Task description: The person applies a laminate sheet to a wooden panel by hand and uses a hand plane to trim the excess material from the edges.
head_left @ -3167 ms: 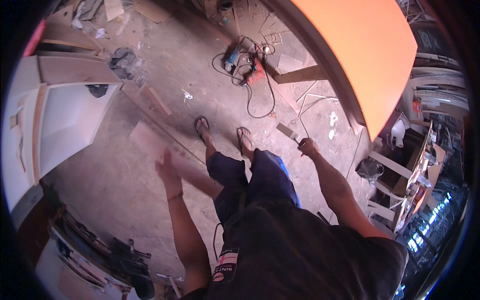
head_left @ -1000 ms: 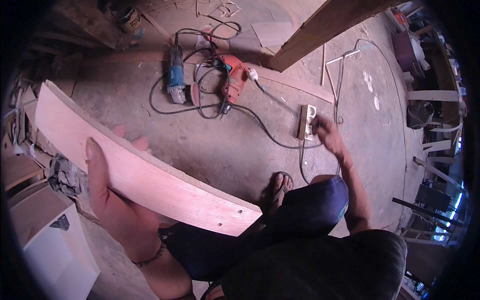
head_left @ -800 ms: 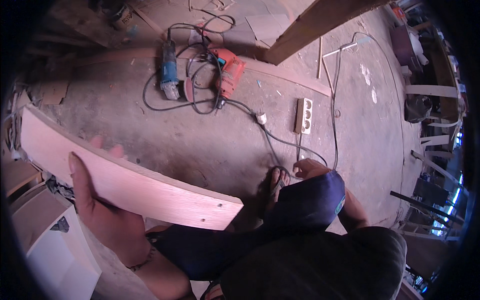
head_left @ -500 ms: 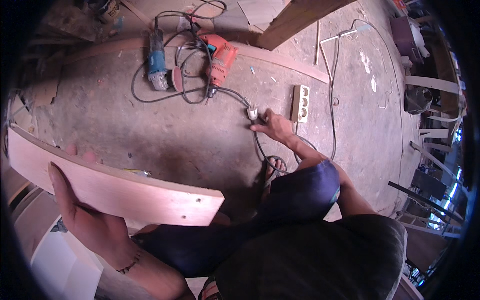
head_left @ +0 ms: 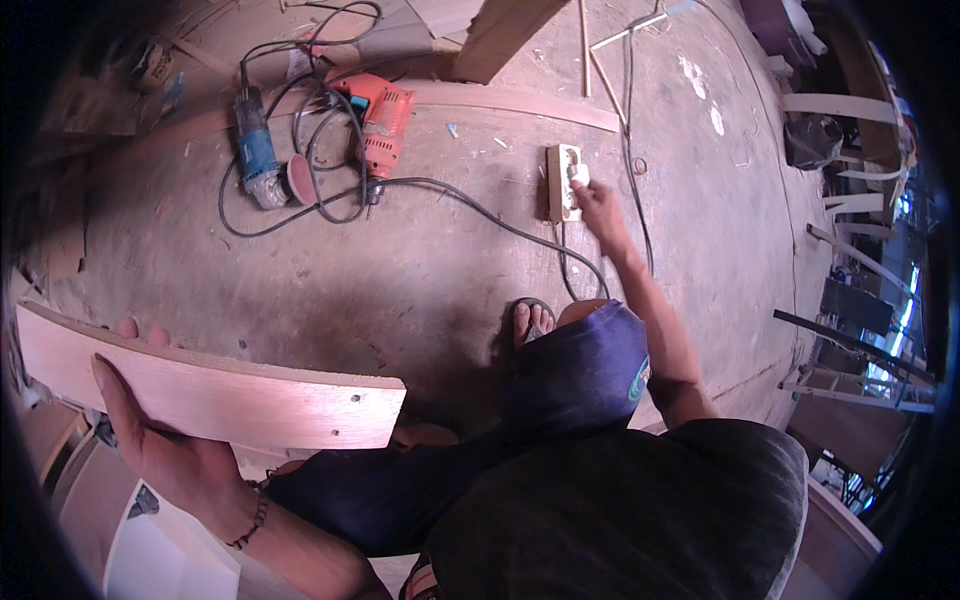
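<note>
My left hand (head_left: 185, 462) grips a slightly curved, pale wooden board (head_left: 240, 390) with two small holes near its right end. The thumb lies on the board's near face, and fingertips show beyond its top edge. Out on the floor, my right hand (head_left: 602, 214) is closed on a white plug (head_left: 577, 174) at the sockets of a cream power strip (head_left: 557, 200). My fingers partly cover the plug; how deep it sits I cannot tell. A dark cord (head_left: 490, 212) runs from the tools toward my right knee.
On the concrete floor lie a blue angle grinder (head_left: 257, 150) with a reddish disc and a red power drill (head_left: 387, 125), their cords tangled. Behind them are a long wooden strip (head_left: 500, 101) and a timber post (head_left: 505, 40). Wood pieces (head_left: 840, 106) are stacked at the right.
My right hand has gone from reaching beside the plug on the floor to holding it at the power strip. The board stays in my left hand; the view has shifted slightly.
</note>
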Demonstrator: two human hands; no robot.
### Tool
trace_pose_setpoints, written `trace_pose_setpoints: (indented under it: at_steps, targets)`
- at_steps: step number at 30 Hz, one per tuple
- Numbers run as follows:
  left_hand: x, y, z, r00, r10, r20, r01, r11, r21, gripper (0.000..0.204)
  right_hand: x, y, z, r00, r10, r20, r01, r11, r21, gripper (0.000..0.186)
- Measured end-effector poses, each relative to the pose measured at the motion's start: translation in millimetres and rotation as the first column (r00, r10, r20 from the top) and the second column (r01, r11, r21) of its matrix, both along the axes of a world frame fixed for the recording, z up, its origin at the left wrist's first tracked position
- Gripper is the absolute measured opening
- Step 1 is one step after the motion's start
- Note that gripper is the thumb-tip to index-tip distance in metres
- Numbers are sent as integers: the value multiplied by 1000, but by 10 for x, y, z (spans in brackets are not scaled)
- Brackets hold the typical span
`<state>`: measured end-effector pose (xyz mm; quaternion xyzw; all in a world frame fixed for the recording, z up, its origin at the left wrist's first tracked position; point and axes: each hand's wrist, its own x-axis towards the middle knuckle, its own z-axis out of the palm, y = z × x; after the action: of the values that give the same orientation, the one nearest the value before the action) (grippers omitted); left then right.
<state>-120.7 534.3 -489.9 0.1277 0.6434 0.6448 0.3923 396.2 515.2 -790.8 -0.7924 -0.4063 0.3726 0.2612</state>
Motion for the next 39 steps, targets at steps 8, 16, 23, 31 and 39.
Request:
trace_pose_setpoints:
  at_steps: [8,16,23,31,39]
  targets:
    - [22,56,-43,994,-30,101,28,999,19,58,447,798,579,452,663,597,-349,747,-566,33]
    - [29,38,-24,1000,-11,8,11,1000,-3,61,275,1215,368,262,798,542,-490,594,-638,31]
    - [51,129,-89,999,-19,51,19,1000,5,59,321,1201,211,104,833,543,-542,505,-671,18]
    - [54,177,-139,999,-10,51,12,999,-33,57,263,1183,296,107,839,533,-598,482,-640,21]
    - [-159,73,-241,978,-150,147,141,987,72,54,194,1253,82,-26,864,503,-558,405,-724,16]
